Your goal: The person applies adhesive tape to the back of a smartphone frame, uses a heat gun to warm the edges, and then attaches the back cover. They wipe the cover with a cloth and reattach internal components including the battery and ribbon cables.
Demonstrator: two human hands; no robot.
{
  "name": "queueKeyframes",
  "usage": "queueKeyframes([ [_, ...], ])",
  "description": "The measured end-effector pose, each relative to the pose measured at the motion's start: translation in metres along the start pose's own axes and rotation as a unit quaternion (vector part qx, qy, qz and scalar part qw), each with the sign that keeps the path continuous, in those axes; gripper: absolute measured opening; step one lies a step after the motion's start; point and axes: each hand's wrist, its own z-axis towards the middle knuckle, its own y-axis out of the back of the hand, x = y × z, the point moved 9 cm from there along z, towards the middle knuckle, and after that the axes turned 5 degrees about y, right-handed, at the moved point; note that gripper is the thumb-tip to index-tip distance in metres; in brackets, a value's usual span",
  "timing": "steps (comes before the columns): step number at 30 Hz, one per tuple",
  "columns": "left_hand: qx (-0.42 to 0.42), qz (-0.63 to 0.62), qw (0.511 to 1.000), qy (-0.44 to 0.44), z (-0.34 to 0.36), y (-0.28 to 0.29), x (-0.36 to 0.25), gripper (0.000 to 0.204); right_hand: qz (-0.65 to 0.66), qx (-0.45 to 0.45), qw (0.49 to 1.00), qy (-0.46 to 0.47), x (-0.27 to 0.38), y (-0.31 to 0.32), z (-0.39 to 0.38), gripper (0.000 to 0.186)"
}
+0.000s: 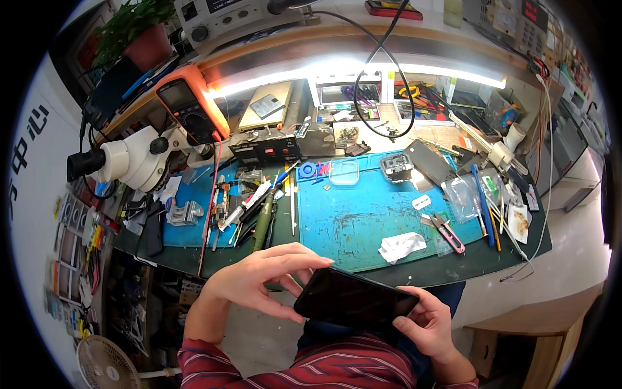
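A black smartphone (355,297) with a dark screen is held over my lap, just off the bench's front edge and tilted down to the right. My right hand (424,321) grips its right end, thumb at the lower edge and fingers round the back. At the other end, my left hand (269,279) spans the phone, index fingertip at the upper corner and thumb by the lower corner. Beyond the phone lies a blue work mat (343,227), worn and stained. A crumpled white tissue (402,247) and pink-handled nippers (448,233) rest on its right part.
At the left stand a white microscope (133,159) and an orange multimeter (191,104). Screwdrivers and a green-handled tool (262,223) lie left of the mat. A clear plastic box (344,172) sits at its back. A black cable loop (389,97) hangs above the bench.
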Motion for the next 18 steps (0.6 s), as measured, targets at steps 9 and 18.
queueKeyframes([
  [9,-0.032,-0.030,0.999,0.015,0.003,-0.001,0.000,0.080,-0.045,-0.032,0.998,0.021,0.009,0.009,0.001,0.054],
  [18,-0.110,-0.112,0.983,0.091,0.008,-0.002,0.006,0.031,-0.114,-0.069,0.988,0.072,0.023,0.023,0.004,0.054],
])
